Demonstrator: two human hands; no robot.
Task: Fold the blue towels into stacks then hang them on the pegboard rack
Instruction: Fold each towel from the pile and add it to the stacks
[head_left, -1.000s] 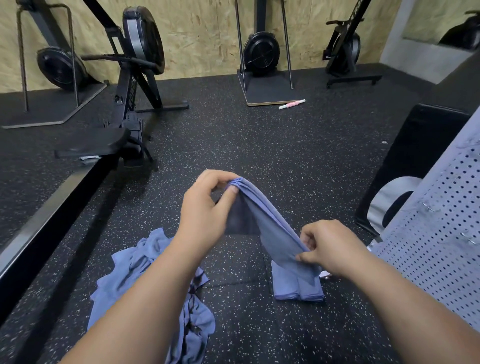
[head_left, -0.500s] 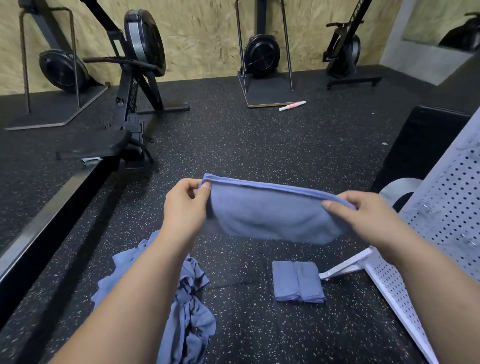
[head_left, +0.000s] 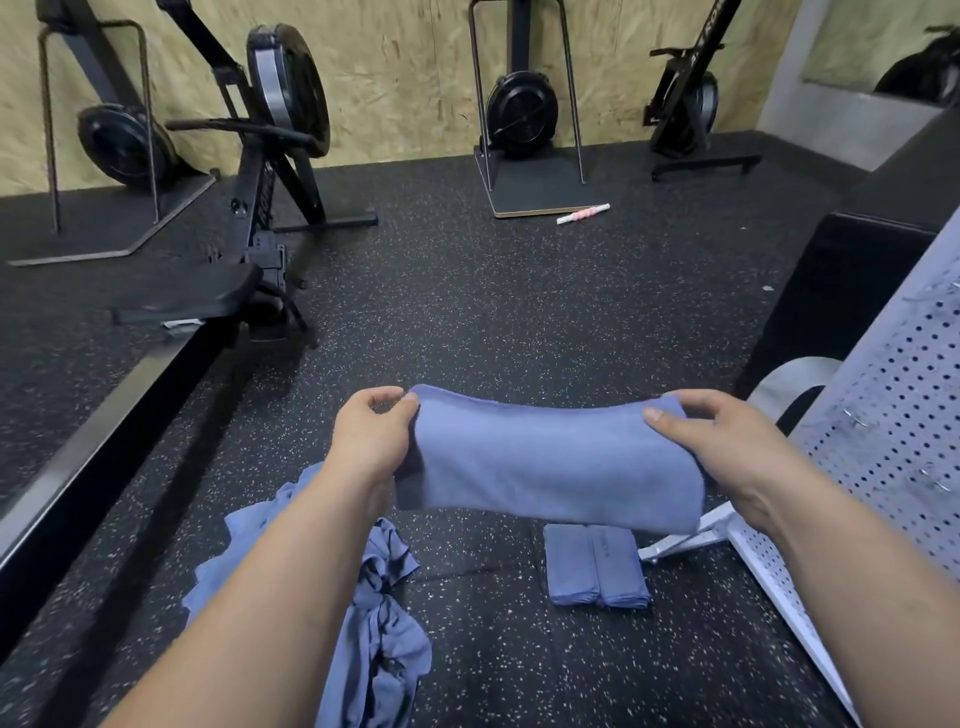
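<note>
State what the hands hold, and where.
Both hold one folded blue towel: the left hand pinches its left end, the right hand its right end.

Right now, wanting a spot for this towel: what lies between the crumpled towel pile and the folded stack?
Nothing: the head view shows bare speckled floor between the crumpled towel pile and the folded stack.

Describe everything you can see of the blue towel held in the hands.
The towel is plain blue, soft-looking cloth, apparently doubled over into a wide band. It hangs stretched roughly level in the air above the floor. The left hand pinches its upper left corner; the right hand grips its right end, thumb on the front. Nothing else touches it.
</note>
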